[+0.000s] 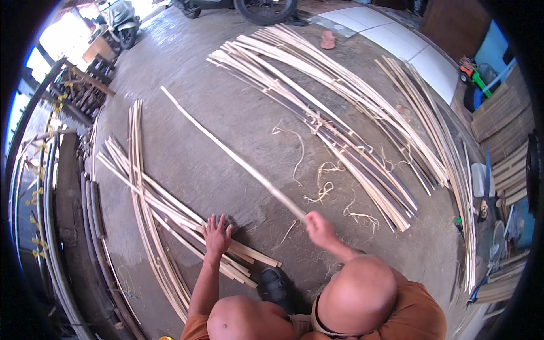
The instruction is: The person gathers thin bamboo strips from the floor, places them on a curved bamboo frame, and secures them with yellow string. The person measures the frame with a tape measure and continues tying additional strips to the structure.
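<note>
My right hand is closed around the near end of a long, pale bamboo strip. From there the strip slants away to the far left over the concrete floor. My left hand has its fingers spread and rests on or just above a loose pile of bamboo strips; contact is hard to make out. Another group of strips crosses that pile on its left. Beyond my right hand lie tied bundles of strips, with loose fibre ties on the floor beside them.
More strips lie along the right side. Dark poles and a wooden rack line the left. Parked motorbikes stand at the back, with a pink sandal near white tiles. Slatted panels lean at far right.
</note>
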Tool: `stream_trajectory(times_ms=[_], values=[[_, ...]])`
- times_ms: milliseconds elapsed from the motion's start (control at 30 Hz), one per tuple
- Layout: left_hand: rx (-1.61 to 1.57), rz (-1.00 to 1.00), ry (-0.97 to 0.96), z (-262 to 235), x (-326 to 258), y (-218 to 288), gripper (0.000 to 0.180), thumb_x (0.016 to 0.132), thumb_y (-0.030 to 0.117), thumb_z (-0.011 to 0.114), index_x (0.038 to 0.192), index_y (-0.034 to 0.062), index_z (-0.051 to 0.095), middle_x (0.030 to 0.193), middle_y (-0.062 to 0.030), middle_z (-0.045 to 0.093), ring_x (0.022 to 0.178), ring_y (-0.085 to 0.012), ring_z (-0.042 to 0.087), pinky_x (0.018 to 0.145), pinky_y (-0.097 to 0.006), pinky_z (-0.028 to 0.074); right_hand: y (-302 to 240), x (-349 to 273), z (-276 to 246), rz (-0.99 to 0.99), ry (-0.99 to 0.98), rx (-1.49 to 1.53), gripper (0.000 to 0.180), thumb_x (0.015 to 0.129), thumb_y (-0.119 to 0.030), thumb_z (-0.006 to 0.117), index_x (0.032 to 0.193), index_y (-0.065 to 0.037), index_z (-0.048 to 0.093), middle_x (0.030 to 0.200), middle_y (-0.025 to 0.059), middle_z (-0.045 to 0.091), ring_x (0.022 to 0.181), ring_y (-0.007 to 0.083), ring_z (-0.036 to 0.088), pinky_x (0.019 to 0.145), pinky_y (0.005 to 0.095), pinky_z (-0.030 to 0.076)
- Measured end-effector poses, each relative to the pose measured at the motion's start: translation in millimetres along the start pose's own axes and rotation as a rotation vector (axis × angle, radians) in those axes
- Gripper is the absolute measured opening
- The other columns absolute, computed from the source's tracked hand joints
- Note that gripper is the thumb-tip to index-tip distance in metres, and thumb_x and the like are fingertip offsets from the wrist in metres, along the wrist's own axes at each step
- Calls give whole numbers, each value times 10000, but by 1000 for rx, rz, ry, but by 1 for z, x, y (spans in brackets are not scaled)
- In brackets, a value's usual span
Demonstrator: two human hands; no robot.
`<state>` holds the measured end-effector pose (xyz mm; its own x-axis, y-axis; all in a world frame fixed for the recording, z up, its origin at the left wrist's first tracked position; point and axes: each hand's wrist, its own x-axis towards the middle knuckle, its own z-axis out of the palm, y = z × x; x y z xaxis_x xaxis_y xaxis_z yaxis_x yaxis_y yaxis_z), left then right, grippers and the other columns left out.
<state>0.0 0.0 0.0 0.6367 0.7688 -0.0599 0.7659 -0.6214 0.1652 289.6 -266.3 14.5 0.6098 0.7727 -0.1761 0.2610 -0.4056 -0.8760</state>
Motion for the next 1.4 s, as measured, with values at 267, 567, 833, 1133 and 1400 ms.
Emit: stream_trajectory(times_ms=[267, 567, 833, 1133, 1400], values=[[-37, 48, -55, 0, -15, 1, 506, 927, 312, 643, 1326, 12, 558, 1363, -238, 535, 1273, -394, 498, 1087, -496, 359, 44, 29, -275, -292, 724, -123, 155, 1016, -203, 566, 1032, -53, 602, 779, 39, 601, 693, 150, 558, 643, 311, 465], [-169, -1, -9, -27, -10, 52, 506, 934, 241, 666, 1366, 3, 549, 1464, -352, 402, 1367, -490, 406, 1123, -514, 364, 110, 38, -495, -44, 671, -907, 266, 999, -382, 560, 1078, -131, 603, 791, 223, 677, 775, 439, 670, 676, 536, 522], [-445, 125, -138, -150, 39, 182, 415, 979, 160, 631, 1364, 23, 558, 1405, -243, 500, 1207, -375, 597, 1010, -421, 489, 142, 63, -536, -36, 591, -985, 301, 992, -392, 561, 995, -91, 566, 774, 239, 668, 764, 456, 657, 670, 552, 513], [-591, 672, -587, -319, 28, 309, 538, 952, 298, 667, 1381, 2, 533, 1349, -216, 562, 1257, -374, 547, 1067, -451, 432, 72, 117, -407, -233, 597, -884, 396, 995, -271, 581, 1310, -32, 596, 1295, 217, 575, 1215, 394, 543, 1040, 464, 427], [25, 459, -994, -280, -21, 280, 495, 877, 379, 668, 1243, 49, 615, 1170, -154, 654, 1128, -320, 618, 973, -449, 470, -51, 135, -207, -338, 7, -387, 271, 959, -205, 639, 1164, -28, 655, 1336, 182, 511, 1180, 367, 565, 1018, 436, 447]])
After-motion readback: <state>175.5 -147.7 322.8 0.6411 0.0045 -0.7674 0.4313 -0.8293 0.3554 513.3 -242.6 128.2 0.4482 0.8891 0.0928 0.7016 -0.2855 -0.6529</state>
